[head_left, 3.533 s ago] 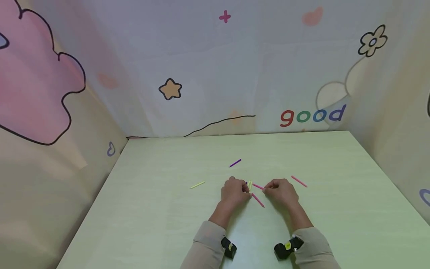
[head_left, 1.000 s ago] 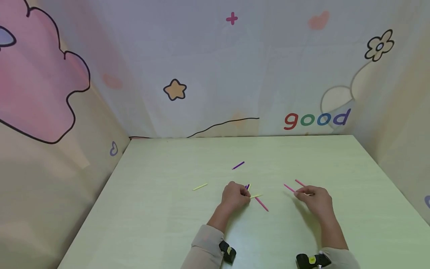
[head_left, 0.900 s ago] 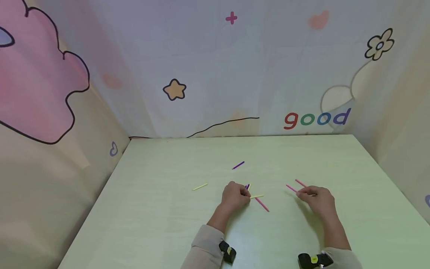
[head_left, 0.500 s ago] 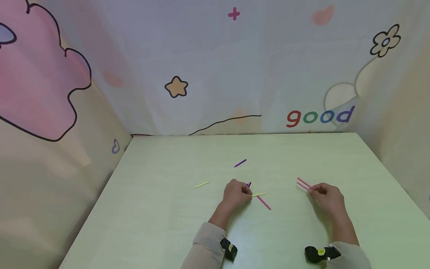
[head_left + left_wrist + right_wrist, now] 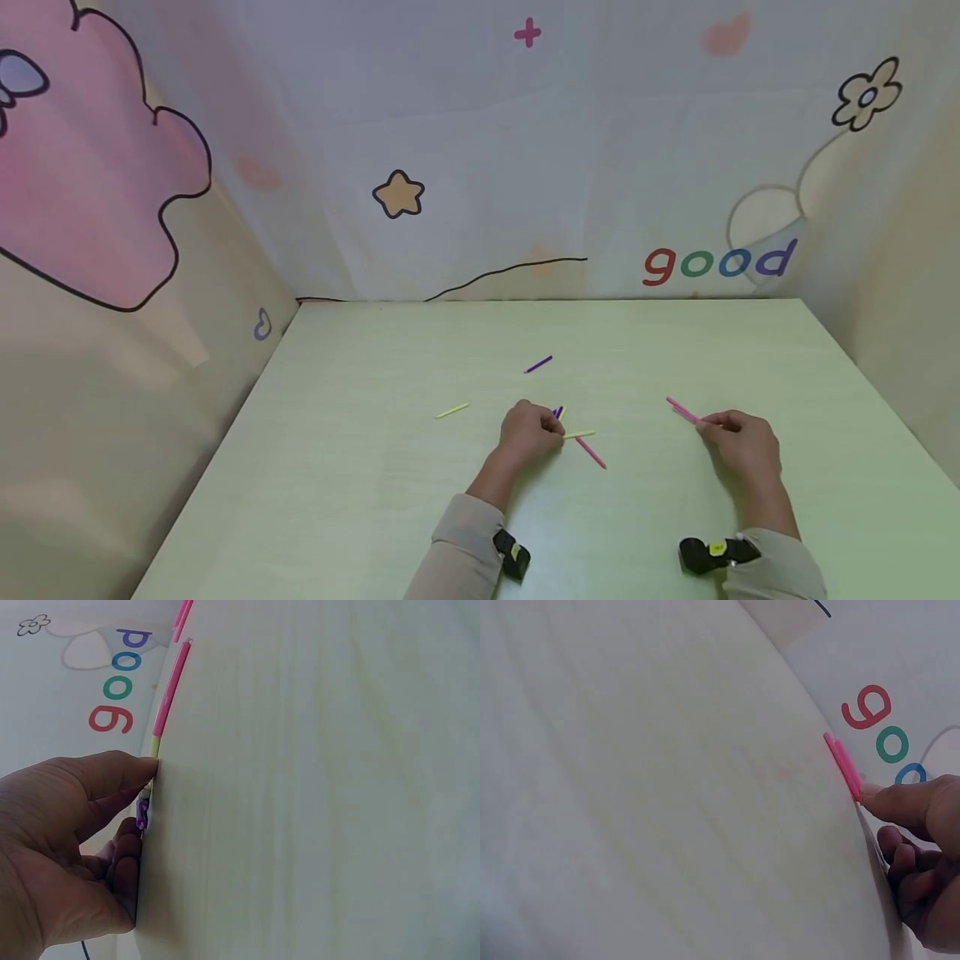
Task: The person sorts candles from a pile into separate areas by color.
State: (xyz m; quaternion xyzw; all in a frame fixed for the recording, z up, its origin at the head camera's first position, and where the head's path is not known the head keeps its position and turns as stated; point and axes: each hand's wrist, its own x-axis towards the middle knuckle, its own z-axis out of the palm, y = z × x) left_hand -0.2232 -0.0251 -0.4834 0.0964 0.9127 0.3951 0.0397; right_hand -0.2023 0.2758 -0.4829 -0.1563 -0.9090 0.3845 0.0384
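Note:
Two pink sticks lie side by side at the right, their near ends at the thumb and fingertips of my right hand, which pinches there. In the right wrist view the pink pair meets the thumb of the right hand. My left hand has its fingertips on a small cluster: a yellow stick, a pink stick and purple pieces. The left wrist view shows the left hand with thumb and fingers around yellow and purple ends; its exact hold is partly hidden.
A purple stick lies behind the cluster, and a yellow stick lies to the left of my left hand. The pale table meets a patterned backdrop at its back edge and along both sides.
My right hand has carried a pink stick rightward from the cluster to beside the other pink stick. A yellow stick at my left fingertips now points right. The left hand stays nearly in place.

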